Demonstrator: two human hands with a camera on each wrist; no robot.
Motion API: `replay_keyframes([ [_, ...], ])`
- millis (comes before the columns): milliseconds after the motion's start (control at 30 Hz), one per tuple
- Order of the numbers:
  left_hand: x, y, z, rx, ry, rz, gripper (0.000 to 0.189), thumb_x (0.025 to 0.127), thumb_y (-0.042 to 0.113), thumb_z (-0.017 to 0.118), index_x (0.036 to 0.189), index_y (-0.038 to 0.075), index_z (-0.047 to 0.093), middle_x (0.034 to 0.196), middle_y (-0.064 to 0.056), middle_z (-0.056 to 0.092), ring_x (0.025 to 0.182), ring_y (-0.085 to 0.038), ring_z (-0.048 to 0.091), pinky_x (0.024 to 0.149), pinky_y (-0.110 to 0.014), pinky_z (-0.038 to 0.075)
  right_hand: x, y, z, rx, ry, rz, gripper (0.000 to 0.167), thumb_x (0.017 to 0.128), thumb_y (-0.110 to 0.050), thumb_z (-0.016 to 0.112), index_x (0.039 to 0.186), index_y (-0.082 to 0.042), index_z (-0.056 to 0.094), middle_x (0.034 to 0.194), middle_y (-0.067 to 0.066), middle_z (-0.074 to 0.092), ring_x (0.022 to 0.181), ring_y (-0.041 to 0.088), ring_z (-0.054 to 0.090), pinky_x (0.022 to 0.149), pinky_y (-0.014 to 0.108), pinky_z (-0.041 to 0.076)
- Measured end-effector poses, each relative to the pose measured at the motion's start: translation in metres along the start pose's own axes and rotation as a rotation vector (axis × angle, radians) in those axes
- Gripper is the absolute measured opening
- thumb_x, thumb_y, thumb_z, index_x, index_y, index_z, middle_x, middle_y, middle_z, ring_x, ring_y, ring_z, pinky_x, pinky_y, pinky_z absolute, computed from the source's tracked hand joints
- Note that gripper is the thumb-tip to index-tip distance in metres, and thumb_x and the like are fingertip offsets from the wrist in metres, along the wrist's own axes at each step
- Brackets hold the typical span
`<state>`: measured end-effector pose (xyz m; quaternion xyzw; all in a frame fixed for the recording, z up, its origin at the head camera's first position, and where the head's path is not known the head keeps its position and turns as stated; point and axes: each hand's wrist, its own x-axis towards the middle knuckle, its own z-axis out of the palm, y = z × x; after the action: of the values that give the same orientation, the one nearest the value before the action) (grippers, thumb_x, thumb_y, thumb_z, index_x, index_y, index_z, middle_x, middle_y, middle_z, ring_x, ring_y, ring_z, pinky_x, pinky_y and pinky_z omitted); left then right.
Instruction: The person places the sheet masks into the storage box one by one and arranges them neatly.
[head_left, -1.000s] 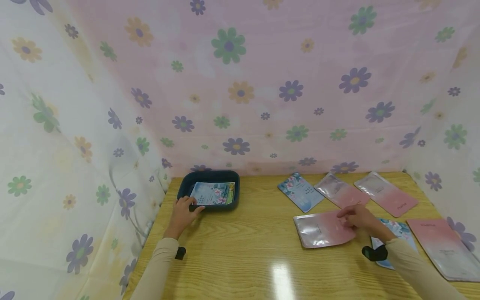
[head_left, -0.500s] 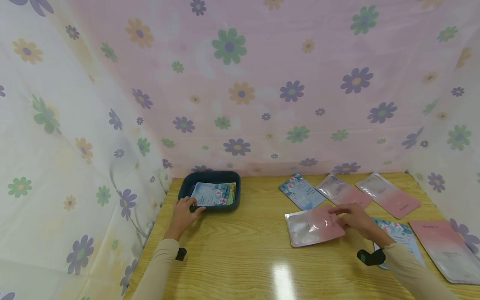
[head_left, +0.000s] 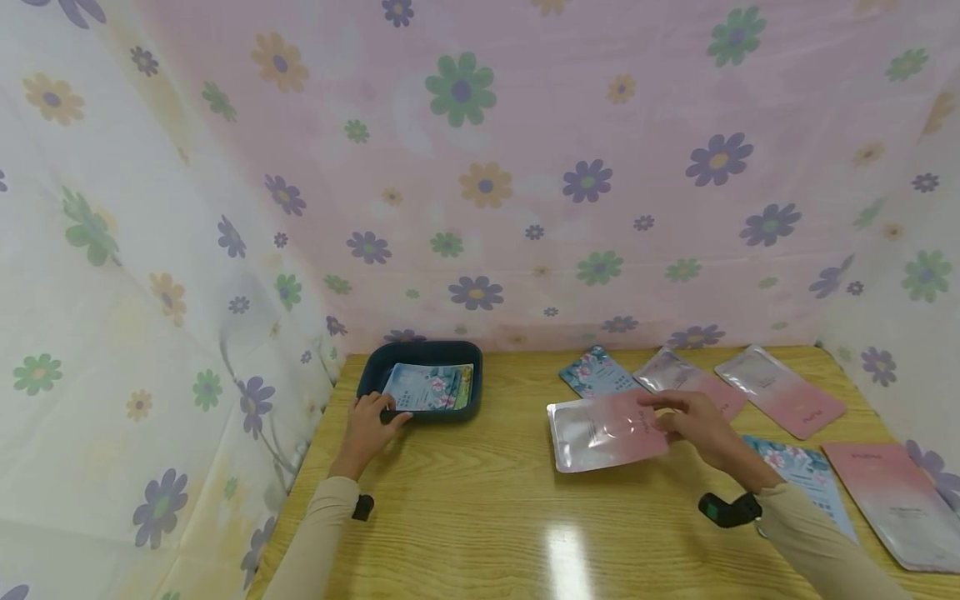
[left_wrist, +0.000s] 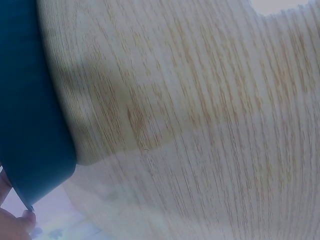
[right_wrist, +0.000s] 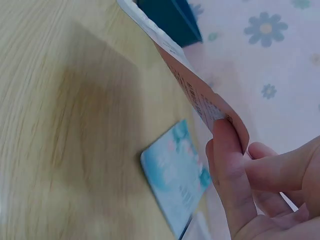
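My right hand (head_left: 697,432) pinches the right end of a pink-and-silver sheet mask packet (head_left: 600,432), held above the table. In the right wrist view the packet (right_wrist: 192,82) is seen edge-on and slightly bent, its printed back showing. At the far left, my left hand (head_left: 366,433) grips the front left rim of a dark teal plastic basket (head_left: 427,352). Inside it lie blue floral packets (head_left: 420,387) and a yellow-green one (head_left: 463,387), partly covered. In the left wrist view, only fingertips show at the corner of the basket (left_wrist: 30,110).
Right of centre at the back lie a blue floral packet (head_left: 596,371) and two pink-silver packets (head_left: 675,368), (head_left: 780,392). Another blue packet (head_left: 802,475) is partly under the right forearm. A larger pink-silver packet (head_left: 900,504) lies at the right edge. Flowered cloth (head_left: 525,208) encloses the table.
The right hand has lifted the pink-silver packet off the table and carried it left, over the front of the back blue packet. The left hand stays on the basket.
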<state>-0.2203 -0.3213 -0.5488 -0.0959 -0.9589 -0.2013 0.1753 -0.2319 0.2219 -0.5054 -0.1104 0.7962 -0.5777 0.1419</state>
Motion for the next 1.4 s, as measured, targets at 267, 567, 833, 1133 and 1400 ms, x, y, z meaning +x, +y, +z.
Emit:
replay_keyframes([
  [267, 0.001, 0.001, -0.001, 0.002, -0.010, -0.013, 0.031, 0.082, 0.035, 0.074, 0.083, 0.009, 0.056, 0.080, -0.005, 0.050, 0.073, -0.023, 0.040, 0.081, -0.052, 0.032, 0.005, -0.019, 0.011, 0.062, 0.007, 0.009, 0.039, 0.090, -0.001, 0.056, 0.127, 0.008, 0.053, 0.137, 0.029, 0.042, 0.087, 0.017, 0.062, 0.069, 0.035, 0.054],
  [567, 0.000, 0.002, -0.002, 0.010, 0.002, -0.006, 0.031, 0.081, 0.035, 0.075, 0.083, 0.009, 0.057, 0.081, -0.006, 0.052, 0.073, -0.024, 0.041, 0.080, -0.053, 0.032, 0.015, -0.036, 0.030, 0.143, 0.016, 0.007, 0.039, 0.089, 0.002, 0.055, 0.127, 0.009, 0.053, 0.132, 0.028, 0.046, 0.084, 0.016, 0.063, 0.068, 0.036, 0.054],
  [833, 0.001, -0.001, 0.000, 0.020, 0.008, -0.006, 0.030, 0.080, 0.035, 0.076, 0.082, 0.012, 0.057, 0.080, -0.001, 0.050, 0.074, -0.023, 0.042, 0.082, -0.053, 0.033, 0.020, -0.050, 0.045, 0.197, 0.014, 0.008, 0.040, 0.089, 0.004, 0.055, 0.128, 0.010, 0.051, 0.135, 0.029, 0.043, 0.085, 0.016, 0.063, 0.066, 0.034, 0.054],
  [1133, 0.000, 0.000, 0.000, 0.013, 0.013, -0.004, 0.031, 0.080, 0.036, 0.075, 0.083, 0.011, 0.057, 0.082, -0.004, 0.053, 0.075, -0.024, 0.043, 0.082, -0.053, 0.033, 0.034, -0.063, 0.061, 0.239, 0.012, 0.028, 0.041, 0.089, 0.004, 0.054, 0.130, 0.008, 0.051, 0.141, 0.025, 0.039, 0.088, 0.014, 0.063, 0.066, 0.034, 0.054],
  [1400, -0.001, 0.000, 0.000, 0.018, 0.031, 0.006, 0.031, 0.079, 0.035, 0.077, 0.083, 0.011, 0.057, 0.081, -0.003, 0.051, 0.075, -0.025, 0.044, 0.082, -0.053, 0.033, 0.050, -0.079, 0.084, 0.279, 0.034, 0.052, 0.040, 0.088, 0.006, 0.054, 0.128, 0.007, 0.053, 0.139, 0.021, 0.041, 0.080, 0.014, 0.060, 0.065, 0.031, 0.053],
])
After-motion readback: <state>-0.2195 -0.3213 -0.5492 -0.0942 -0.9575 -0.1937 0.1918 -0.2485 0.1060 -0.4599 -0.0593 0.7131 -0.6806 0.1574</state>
